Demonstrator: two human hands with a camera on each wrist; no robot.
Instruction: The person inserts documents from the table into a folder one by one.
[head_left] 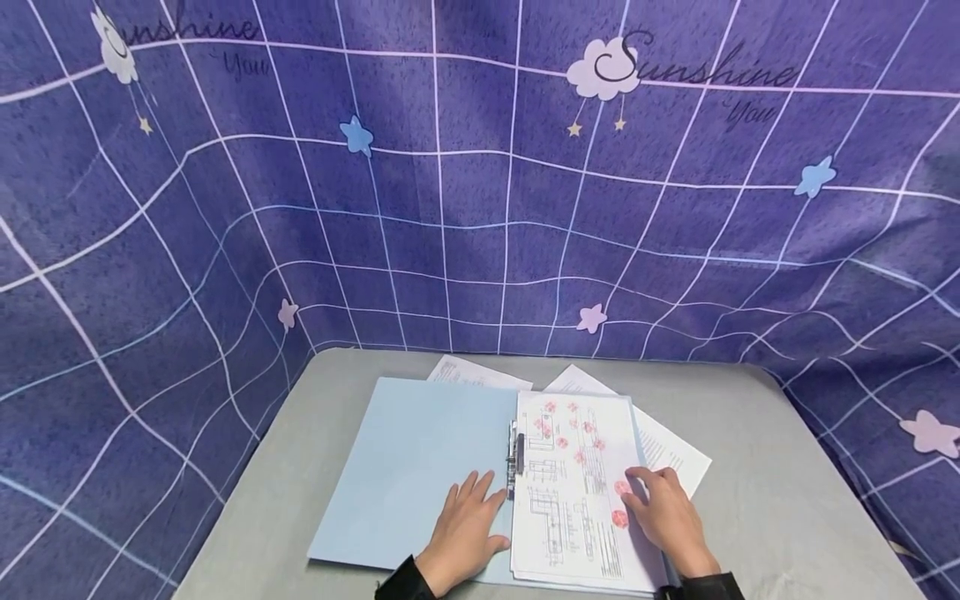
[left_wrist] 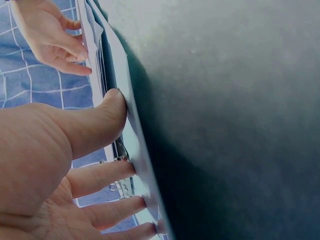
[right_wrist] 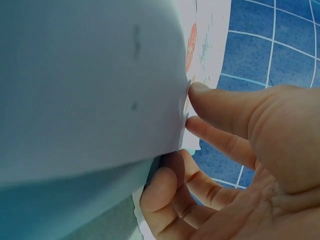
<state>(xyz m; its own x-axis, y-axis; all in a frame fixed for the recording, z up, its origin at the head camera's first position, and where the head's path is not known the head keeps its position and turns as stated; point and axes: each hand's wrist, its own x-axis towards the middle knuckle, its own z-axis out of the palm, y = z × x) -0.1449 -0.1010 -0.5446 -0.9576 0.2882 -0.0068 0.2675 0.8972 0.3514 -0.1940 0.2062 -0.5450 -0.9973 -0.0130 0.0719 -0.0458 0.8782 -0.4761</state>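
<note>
A light blue folder [head_left: 427, 458] lies spread on the table, with a metal clip [head_left: 516, 454] along its middle. On its right side is a stack of printed sheets [head_left: 562, 483]; the top one carries line diagrams and red round stamps. My left hand [head_left: 467, 529] rests on the folder's left side near the clip, fingers spread. At the right edge of the stack my right hand [head_left: 671, 518] pinches the top sheet with thumb and forefinger. The right wrist view shows its other fingers [right_wrist: 160, 192] curled by the paper's edge.
Loose printed papers [head_left: 675, 442] stick out from under the folder at the upper right, and another paper [head_left: 476, 372] at the top. The grey tabletop [head_left: 795, 500] extends around them. A purple gridded curtain [head_left: 480, 208] with stars hangs behind and at both sides.
</note>
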